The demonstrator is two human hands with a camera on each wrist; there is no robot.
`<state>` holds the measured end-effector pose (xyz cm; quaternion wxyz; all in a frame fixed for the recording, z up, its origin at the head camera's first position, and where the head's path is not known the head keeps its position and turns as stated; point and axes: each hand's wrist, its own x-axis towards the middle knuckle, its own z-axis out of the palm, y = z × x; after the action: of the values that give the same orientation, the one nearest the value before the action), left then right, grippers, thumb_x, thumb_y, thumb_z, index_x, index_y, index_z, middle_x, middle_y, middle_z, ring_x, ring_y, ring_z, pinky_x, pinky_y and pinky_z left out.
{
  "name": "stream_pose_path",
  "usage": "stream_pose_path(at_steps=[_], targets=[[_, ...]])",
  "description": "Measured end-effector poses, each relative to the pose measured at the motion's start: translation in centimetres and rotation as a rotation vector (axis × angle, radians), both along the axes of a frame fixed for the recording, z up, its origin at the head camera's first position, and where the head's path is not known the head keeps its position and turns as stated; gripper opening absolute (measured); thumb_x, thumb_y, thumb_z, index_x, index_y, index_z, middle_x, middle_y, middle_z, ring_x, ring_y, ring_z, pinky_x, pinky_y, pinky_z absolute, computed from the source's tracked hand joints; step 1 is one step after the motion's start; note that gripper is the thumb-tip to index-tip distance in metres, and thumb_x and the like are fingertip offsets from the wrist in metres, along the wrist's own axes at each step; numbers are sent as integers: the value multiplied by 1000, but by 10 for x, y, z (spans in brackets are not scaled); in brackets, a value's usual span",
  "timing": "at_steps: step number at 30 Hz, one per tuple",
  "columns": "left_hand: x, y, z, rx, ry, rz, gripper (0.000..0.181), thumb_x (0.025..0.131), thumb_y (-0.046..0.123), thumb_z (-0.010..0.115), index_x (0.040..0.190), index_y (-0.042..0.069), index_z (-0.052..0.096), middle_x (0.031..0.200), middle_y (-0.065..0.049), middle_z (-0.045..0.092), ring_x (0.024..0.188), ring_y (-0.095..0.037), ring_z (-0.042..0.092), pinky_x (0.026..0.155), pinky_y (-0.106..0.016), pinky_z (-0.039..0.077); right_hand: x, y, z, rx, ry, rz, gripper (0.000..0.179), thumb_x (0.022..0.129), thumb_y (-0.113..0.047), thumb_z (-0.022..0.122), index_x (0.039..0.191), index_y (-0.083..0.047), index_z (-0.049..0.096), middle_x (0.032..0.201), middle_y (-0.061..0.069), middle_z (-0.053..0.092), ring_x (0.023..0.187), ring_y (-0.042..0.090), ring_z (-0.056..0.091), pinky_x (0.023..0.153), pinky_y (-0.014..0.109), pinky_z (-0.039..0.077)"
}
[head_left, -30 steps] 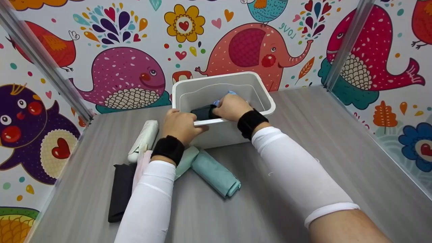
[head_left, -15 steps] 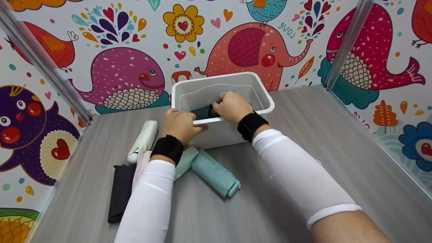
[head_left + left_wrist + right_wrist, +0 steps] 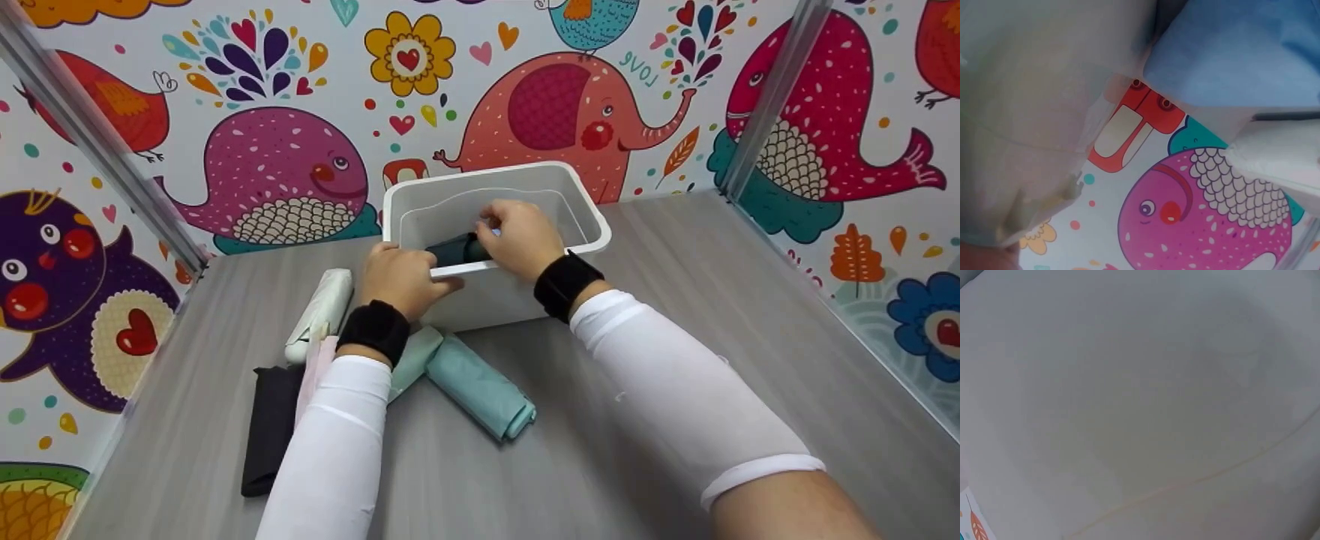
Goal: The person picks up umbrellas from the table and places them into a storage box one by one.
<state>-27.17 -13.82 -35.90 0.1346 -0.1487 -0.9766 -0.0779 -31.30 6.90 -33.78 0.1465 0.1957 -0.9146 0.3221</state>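
Note:
A white bin (image 3: 480,178) stands near the back wall. My left hand (image 3: 401,279) grips its front-left rim, thumb outside. Curled fingers of my right hand (image 3: 523,236) are over the bin's inside, beside a dark folded umbrella (image 3: 450,250). A scrap of light blue (image 3: 496,232) shows between that thumb and fingers; whether they hold it I cannot tell. Near my left wrist lie a teal folded umbrella (image 3: 480,386) and a pale green one (image 3: 417,358). In the right wrist view the bin's pale wall (image 3: 1129,410) fills nearly everything.
Left of my left arm lie a white folded umbrella (image 3: 324,307), a pink one (image 3: 318,361) partly hidden by the sleeve, and a black one (image 3: 270,431). The grey table (image 3: 712,300) meets walls printed with cartoon animals. A metal post (image 3: 772,105) stands at the right corner.
My right hand has shifted slightly right and curled more; the light blue that showed above and left of it now shows only below the fingers. The left hand stays on the rim.

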Motion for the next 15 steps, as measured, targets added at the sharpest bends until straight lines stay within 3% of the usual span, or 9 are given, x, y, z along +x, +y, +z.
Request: stream_pose_path(at_steps=[15], targets=[[0, -1, -1, 2, -1, 3, 49, 91, 59, 75, 80, 11, 74, 74, -8, 75, 84, -30, 73, 116, -51, 39, 22, 8, 3, -9, 111, 156, 24, 99, -16, 65, 117, -4, 76, 111, 13, 77, 102, 31, 69, 94, 44, 56]])
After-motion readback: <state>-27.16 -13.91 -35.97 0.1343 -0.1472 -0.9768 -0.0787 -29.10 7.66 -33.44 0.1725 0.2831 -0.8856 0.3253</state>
